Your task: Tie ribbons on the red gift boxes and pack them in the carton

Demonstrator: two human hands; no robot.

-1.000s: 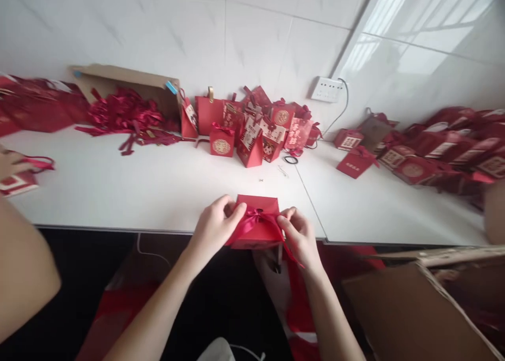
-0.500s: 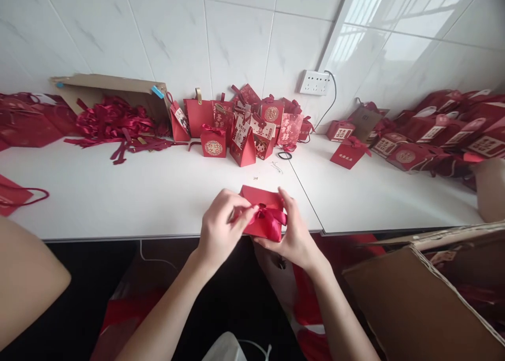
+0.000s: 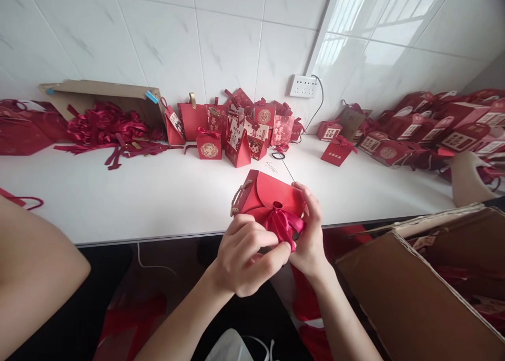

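A red paper gift box [image 3: 272, 190] with curved flaps, a round hole and a twisted rope handle on its left side is held tilted above the table's front edge. My right hand [image 3: 311, 240] wraps around the box's right side, thumb hidden behind it. A shiny crimson ribbon [image 3: 281, 227] hangs from the hole, gathered into a bow. My left hand [image 3: 250, 256] pinches the ribbon's lower end between thumb and fingers, in front of the box.
Finished-looking red gift boxes [image 3: 236, 140] stand against the tiled wall, left of a power strip [image 3: 303, 86]. A cardboard box [image 3: 106, 90] spills ribbons at back left. More boxes [image 3: 418, 129] are piled right, near another person's arm [image 3: 465, 177]. An open carton [image 3: 394, 292] stands at front right.
The gift box has turned and tipped, bringing its rope handle into view. My left hand has moved down and right, from the bow's knot to the ribbon's end.
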